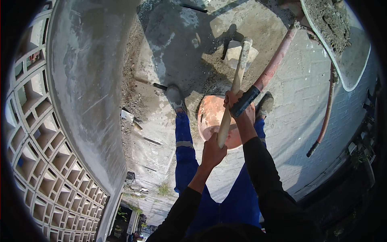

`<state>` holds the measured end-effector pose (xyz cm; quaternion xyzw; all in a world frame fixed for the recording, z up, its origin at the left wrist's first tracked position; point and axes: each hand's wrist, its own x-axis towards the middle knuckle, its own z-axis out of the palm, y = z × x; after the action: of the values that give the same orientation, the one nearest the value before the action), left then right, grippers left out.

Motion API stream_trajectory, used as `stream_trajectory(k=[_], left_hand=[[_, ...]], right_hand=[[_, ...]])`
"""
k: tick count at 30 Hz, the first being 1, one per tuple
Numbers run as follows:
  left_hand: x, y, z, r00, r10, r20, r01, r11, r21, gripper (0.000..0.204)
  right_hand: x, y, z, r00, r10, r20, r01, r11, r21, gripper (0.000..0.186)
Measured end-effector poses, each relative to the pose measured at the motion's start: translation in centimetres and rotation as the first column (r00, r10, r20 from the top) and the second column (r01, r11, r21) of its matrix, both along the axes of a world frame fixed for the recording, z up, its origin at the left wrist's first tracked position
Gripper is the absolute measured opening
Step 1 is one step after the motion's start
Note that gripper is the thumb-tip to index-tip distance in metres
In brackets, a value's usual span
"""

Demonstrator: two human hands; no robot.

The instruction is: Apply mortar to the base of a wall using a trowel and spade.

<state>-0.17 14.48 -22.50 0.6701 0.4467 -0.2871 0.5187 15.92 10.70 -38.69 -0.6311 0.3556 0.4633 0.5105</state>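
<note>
**Firmly gripped: both hands on a wooden-handled tool above the mortar**

Head view: the left hand (212,152) wraps the butt end of the wooden handle (234,90), and the right hand (233,99) closes around it farther up. The handle runs away from the body to a flat pale blade (238,53) resting in the grey mortar pile (209,68) on the ground. An orange bucket (217,123) sits between the feet, directly beneath the handle. Judged from this, keeping the hands well apart should give leverage and steady the blade. Both forearms extend forward, the right more bent. A wheelbarrow (354,60) with red handles stands to the right.
</note>
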Motion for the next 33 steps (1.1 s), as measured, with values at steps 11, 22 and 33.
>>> stream_trajectory(k=[11, 22, 33], left_hand=[[3.9, 2.5, -5.7, 0.992, -0.007, 0.123, 0.008, 1.000, -0.007, 0.033], [3.4, 5.0, -4.5, 0.985, 0.003, 0.170, 0.000, 1.000, -0.021, 0.033], [-4.2, -0.1, -1.3, 1.000, -0.014, 0.001, 0.014, 1.000, 0.028, 0.048]], right_hand=[[5.1, 1.8, -2.9, 0.940, 0.290, 0.179, -0.259, 0.950, -0.176, 0.016], [6.2, 4.4, 1.5, 0.949, 0.007, 0.315, 0.004, 0.999, -0.036, 0.017], [-3.5, 1.2, -0.3, 0.998, -0.006, 0.068, 0.014, 0.993, -0.120, 0.019]])
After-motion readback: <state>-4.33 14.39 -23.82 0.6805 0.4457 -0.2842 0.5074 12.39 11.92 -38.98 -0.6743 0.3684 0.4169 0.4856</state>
